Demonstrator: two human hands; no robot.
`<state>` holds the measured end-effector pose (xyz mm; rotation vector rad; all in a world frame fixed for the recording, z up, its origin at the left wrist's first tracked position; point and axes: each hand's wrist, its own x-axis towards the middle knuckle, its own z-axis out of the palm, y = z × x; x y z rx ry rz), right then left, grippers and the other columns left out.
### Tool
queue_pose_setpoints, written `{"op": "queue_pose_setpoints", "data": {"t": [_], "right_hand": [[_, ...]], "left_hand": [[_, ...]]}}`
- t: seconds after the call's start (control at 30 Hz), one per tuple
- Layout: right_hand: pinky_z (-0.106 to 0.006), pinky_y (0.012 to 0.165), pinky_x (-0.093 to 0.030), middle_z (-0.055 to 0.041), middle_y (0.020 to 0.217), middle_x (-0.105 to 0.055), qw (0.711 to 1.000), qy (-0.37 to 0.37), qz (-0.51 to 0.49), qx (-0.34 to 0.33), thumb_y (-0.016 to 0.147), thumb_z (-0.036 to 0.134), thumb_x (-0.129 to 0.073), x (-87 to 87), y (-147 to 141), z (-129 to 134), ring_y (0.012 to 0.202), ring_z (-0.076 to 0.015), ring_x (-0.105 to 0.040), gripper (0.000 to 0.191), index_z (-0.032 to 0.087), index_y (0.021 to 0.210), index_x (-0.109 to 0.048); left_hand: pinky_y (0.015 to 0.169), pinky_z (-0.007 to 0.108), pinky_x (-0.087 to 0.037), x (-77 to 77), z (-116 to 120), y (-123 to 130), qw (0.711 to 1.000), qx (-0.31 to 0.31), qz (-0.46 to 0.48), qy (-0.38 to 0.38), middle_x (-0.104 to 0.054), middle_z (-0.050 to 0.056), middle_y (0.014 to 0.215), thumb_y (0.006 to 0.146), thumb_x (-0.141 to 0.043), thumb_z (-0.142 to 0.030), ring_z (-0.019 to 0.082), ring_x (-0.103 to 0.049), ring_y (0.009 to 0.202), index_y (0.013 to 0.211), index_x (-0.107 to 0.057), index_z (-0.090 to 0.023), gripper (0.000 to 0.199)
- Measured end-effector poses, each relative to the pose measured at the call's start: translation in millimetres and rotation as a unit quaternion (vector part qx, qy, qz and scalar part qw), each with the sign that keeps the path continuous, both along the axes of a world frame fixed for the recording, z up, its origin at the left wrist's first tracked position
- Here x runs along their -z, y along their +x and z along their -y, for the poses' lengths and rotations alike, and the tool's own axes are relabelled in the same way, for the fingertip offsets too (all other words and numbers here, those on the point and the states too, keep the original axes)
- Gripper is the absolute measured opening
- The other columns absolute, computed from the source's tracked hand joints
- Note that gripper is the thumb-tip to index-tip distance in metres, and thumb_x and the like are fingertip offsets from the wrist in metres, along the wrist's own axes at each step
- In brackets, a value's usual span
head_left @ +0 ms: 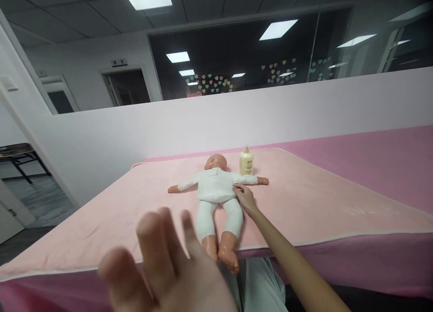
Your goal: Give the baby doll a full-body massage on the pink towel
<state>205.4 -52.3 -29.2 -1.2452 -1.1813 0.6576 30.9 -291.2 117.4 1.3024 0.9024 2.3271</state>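
Observation:
A baby doll (pixel 216 185) in a white long-sleeved top and white trousers lies face-up on a pink towel (pixel 135 213), arms stretched out sideways and bare feet toward me. My right hand (pixel 245 198) is at the side of the doll's waist, its fingers closed on the edge of the white top (pixel 215 184). Close to the camera, my left hand (pixel 176 262) is raised with its fingers spread, holding nothing, and it looks blurred. Beyond the doll's outstretched arm, a pale yellow pump bottle (pixel 246 162) stands upright near its head.
The towel covers a pink padded surface (pixel 382 167) that meets a low white wall (pixel 203 127). Above is a dark window (pixel 237 55) with heart stickers. My light trousers (pixel 260 285) are against the front edge. A dark table (pixel 20 156) stands far left.

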Motion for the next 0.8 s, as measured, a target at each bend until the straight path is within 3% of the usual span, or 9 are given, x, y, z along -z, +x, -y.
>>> {"op": "queue_pose_setpoints", "data": {"t": [0.07, 0.1, 0.2, 0.3, 0.4, 0.5, 0.57, 0.8], "right_hand": [[-0.03, 0.082, -0.046, -0.0077, 0.101, -0.067, 1.0, 0.001, -0.004, 0.005, 0.073, 0.031, -0.054, -1.3, -1, 1, 0.092, -0.0202, -0.061, 0.027, 0.017, 0.093, -0.067], [-0.03, 0.082, -0.046, -0.0077, 0.101, -0.067, 1.0, 0.002, -0.003, 0.007, 0.074, 0.031, -0.054, -1.7, -2, 1, 0.092, -0.0202, -0.061, 0.027, 0.017, 0.093, -0.067], [-0.029, 0.082, -0.046, -0.0077, 0.101, -0.067, 1.0, 0.001, 0.003, 0.009, 0.074, 0.031, -0.053, -1.5, -3, 0, 0.094, -0.0201, -0.061, 0.028, 0.017, 0.094, -0.066], [-0.029, 0.08, -0.046, -0.0072, 0.102, -0.067, 1.0, -0.004, 0.009, 0.01, 0.075, 0.032, -0.052, -0.3, -3, -2, 0.093, -0.0198, -0.061, 0.028, 0.017, 0.093, -0.066], [-0.028, 0.079, -0.046, -0.0069, 0.103, -0.066, 1.0, -0.006, 0.013, 0.008, 0.075, 0.033, -0.051, 0.4, -2, -4, 0.093, -0.0194, -0.061, 0.028, 0.018, 0.094, -0.066], [-0.027, 0.078, -0.045, -0.0069, 0.101, -0.066, 1.0, -0.012, 0.026, 0.006, 0.075, 0.033, -0.05, -0.2, -3, -4, 0.091, -0.0188, -0.061, 0.028, 0.018, 0.094, -0.066], [-0.027, 0.076, -0.044, -0.0062, 0.097, -0.067, 0.998, -0.024, 0.051, 0.005, 0.077, 0.033, -0.048, -1.1, -5, -3, 0.088, -0.0184, -0.06, 0.026, 0.019, 0.089, -0.065], [-0.025, 0.063, -0.035, -0.0044, 0.072, -0.064, 0.978, -0.089, 0.185, 0.044, 0.077, 0.026, -0.044, -13.1, -7, -15, 0.071, -0.017, -0.056, 0.019, 0.018, 0.066, -0.057]], "left_hand": [[0.104, 0.036, -0.04, -9.2, -23, 2, 0.998, -0.031, 0.016, 0.045, -0.048, -0.013, 0.13, 0.082, -0.041, -0.044, 0.018, -0.037, 0.128, 0.123, -0.042, -0.05, 0.042], [0.106, 0.039, -0.037, -12.0, -42, 2, 0.996, -0.049, 0.028, 0.064, -0.047, -0.011, 0.132, 0.083, -0.037, -0.044, 0.019, -0.036, 0.129, 0.126, -0.041, -0.044, 0.043], [0.105, 0.039, -0.032, -4.8, -119, 5, 0.992, -0.086, 0.058, 0.067, -0.05, 0.001, 0.129, 0.088, -0.03, -0.039, 0.019, -0.041, 0.125, 0.124, -0.042, -0.028, 0.039], [0.101, 0.036, -0.034, 29.8, -198, 0, 0.997, -0.082, -0.011, 0.0, -0.052, 0.007, 0.122, 0.088, -0.035, -0.035, 0.018, -0.046, 0.117, 0.116, -0.046, -0.021, 0.033], [0.098, 0.037, -0.036, 77.5, -253, -13, 0.982, -0.035, -0.16, -0.096, -0.058, 0.009, 0.111, 0.085, -0.042, -0.034, 0.021, -0.05, 0.11, 0.105, -0.053, -0.018, 0.028], [0.092, 0.038, -0.04, 114.0, -282, -31, 0.959, 0.004, -0.216, -0.183, -0.062, 0.008, 0.1, 0.083, -0.043, -0.035, 0.022, -0.055, 0.099, 0.094, -0.057, -0.018, 0.025], [0.09, 0.038, -0.041, 126.3, -291, -40, 0.945, 0.023, -0.238, -0.224, -0.064, 0.008, 0.097, 0.082, -0.043, -0.033, 0.022, -0.056, 0.096, 0.089, -0.059, -0.018, 0.024], [0.086, 0.034, -0.043, 131.5, -300, -44, 0.936, 0.039, -0.226, -0.268, -0.066, 0.007, 0.096, 0.078, -0.045, -0.029, 0.021, -0.058, 0.093, 0.087, -0.062, -0.017, 0.023]]}}
